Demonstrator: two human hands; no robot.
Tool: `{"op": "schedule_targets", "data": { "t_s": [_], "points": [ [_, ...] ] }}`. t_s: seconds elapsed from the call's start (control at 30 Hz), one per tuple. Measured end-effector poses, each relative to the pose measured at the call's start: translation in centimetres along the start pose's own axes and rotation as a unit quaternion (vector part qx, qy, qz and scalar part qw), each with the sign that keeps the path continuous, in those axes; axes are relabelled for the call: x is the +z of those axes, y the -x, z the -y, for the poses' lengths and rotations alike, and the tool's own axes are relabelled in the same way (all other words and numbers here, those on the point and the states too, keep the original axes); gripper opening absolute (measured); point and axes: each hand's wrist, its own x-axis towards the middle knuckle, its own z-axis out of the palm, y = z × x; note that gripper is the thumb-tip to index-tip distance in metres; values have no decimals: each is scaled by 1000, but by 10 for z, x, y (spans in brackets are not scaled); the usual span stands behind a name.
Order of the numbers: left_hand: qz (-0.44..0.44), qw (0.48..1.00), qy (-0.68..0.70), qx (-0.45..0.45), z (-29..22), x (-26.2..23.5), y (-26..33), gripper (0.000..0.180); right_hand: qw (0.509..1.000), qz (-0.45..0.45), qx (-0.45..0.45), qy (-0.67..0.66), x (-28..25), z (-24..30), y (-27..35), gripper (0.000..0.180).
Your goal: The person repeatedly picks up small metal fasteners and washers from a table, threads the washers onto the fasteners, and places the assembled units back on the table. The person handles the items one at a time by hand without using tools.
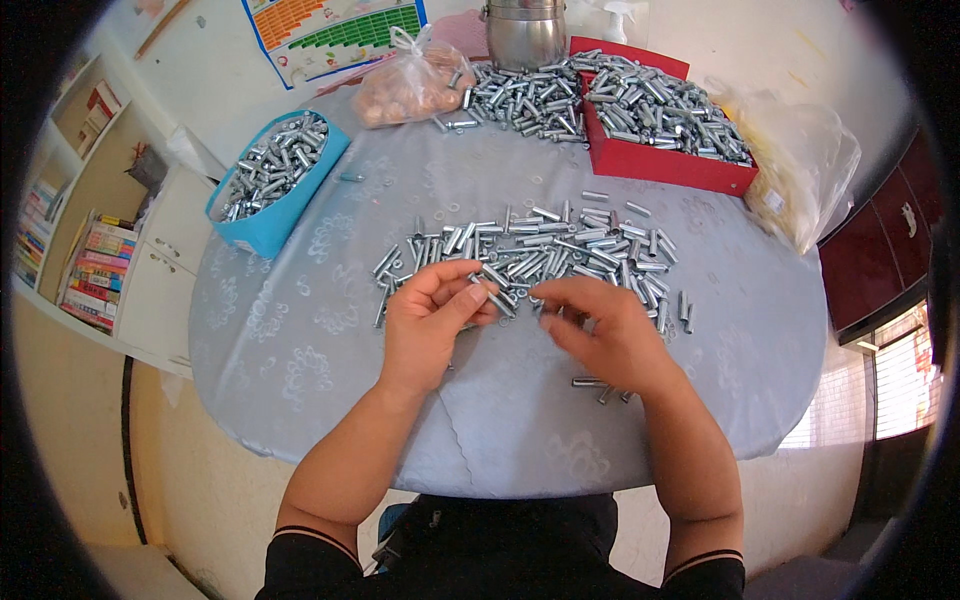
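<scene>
I'm on head cam, left fisheye of worn pair; looks down and forward over table (265, 340), image upright
hands close, left hand (432, 315) and right hand (612, 335) near mid-frame, forearms (345, 465) entering from below
wall (220, 60) farther off up top, bookcase (152, 305) at left rim, edges bowing, corners black

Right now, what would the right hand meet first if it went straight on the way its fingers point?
Probably the metal cylinder held by the left hand; depth is unclear, so the right hand might brush the loose metal cylinders on the table first.
</scene>
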Motion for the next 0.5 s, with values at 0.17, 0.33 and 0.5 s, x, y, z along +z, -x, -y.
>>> {"op": "schedule_targets", "data": {
  "t_s": [0.17, 0.33, 0.5],
  "points": [
    [-14, 998, 51, -26, 2, 0, -2, 19, 952, -100, 91, -276, 7, -9, -2, 16],
    [-23, 997, 68, -24, 2, -2, -3, 17, 940, -94, 94, -315, 5, -8, -4, 17],
    [-18, 997, 71, -26, 0, 0, -2, 16, 943, -75, 96, -311, 8, -9, -4, 19]
  ]
}}
